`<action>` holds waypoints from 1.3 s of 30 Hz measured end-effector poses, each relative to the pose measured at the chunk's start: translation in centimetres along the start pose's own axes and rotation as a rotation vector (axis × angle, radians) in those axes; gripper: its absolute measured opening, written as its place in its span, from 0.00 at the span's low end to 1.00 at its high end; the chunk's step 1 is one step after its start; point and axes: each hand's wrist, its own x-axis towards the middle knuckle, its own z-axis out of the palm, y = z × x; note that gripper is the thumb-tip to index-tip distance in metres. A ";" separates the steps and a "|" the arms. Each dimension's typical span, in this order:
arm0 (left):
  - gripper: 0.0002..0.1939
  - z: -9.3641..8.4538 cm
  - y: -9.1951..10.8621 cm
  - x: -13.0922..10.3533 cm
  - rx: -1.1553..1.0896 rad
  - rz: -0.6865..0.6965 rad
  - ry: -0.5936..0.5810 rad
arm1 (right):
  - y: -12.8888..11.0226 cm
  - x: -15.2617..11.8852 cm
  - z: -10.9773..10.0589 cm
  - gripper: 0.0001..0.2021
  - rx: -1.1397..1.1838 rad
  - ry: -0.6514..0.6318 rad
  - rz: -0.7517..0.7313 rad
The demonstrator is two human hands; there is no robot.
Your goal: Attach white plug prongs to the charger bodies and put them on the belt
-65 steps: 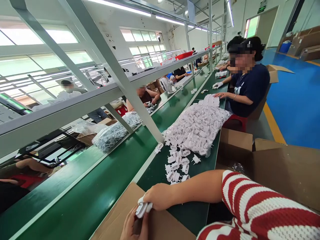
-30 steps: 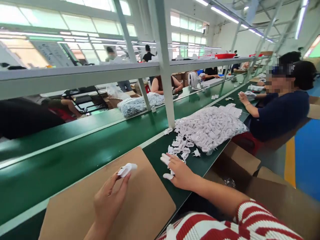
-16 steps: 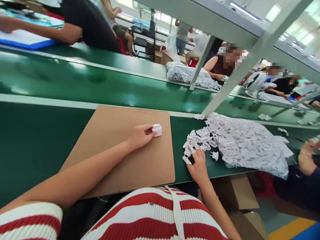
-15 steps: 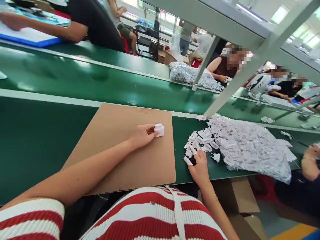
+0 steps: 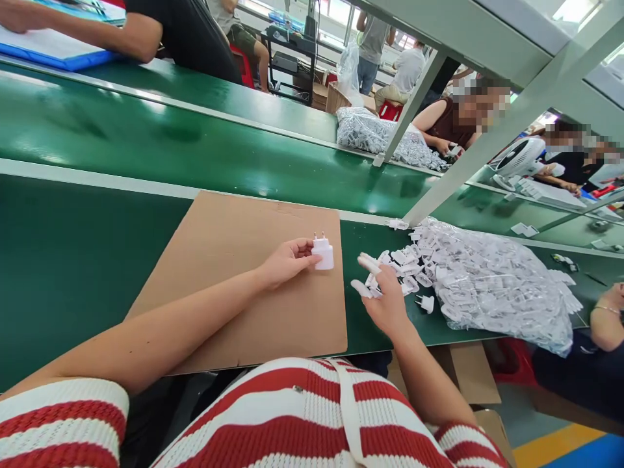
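Observation:
Over the cardboard sheet (image 5: pixel 253 325), my left hand (image 5: pixel 287 263) is closed around the side of a white plug charger (image 5: pixel 324 255), whose two metal pins point up. My right hand (image 5: pixel 387 296) is at the left edge of a pile of small white plug parts (image 5: pixel 404 263), its thumb and index finger spread with a gap between them. White covers sit on those fingertips, and I see nothing held there. A single white plug piece (image 5: pixel 426 303) with pins lies just right of this hand.
A large clear bag (image 5: pixel 497 286) of white parts lies on the green bench to the right. A slanted metal post (image 5: pixel 448 169) rises behind the pile. Beyond the green belt (image 5: pixel 219 153), several co-workers sit or stand, with another bag of parts (image 5: pixel 363 130) there.
My right hand has lifted off the pile and moved a little up, its fingers now spread. My left hand still holds the plug charger, slightly farther right in view. The camera view has shifted.

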 end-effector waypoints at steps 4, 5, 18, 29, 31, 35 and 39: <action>0.29 0.8 0.7 -1.1 -0.309 -0.112 -0.165 | -1.3 4.7 1.3 0.42 0.220 -0.145 -0.129; 0.28 0.8 0.7 -1.2 -0.367 -0.137 -0.188 | -1.4 5.2 1.9 0.41 0.258 -0.140 -0.151; 0.24 0.4 -0.7 -0.5 -0.528 -0.297 -0.358 | -1.9 4.9 3.4 0.28 0.359 -0.043 -0.123; 0.20 2.1 0.7 -2.1 -0.342 -0.041 -0.288 | -2.8 3.8 2.9 0.25 0.358 0.112 -0.142; 0.20 2.5 0.9 -2.7 -0.226 0.052 -0.241 | -2.7 3.7 2.8 0.25 0.376 0.106 -0.152; 0.19 3.1 0.6 -3.9 0.047 0.248 -0.123 | -2.4 3.5 3.0 0.26 0.425 0.096 -0.181; 0.20 3.2 0.2 -4.0 0.116 0.299 -0.117 | -2.0 3.7 3.4 0.26 0.425 0.091 -0.187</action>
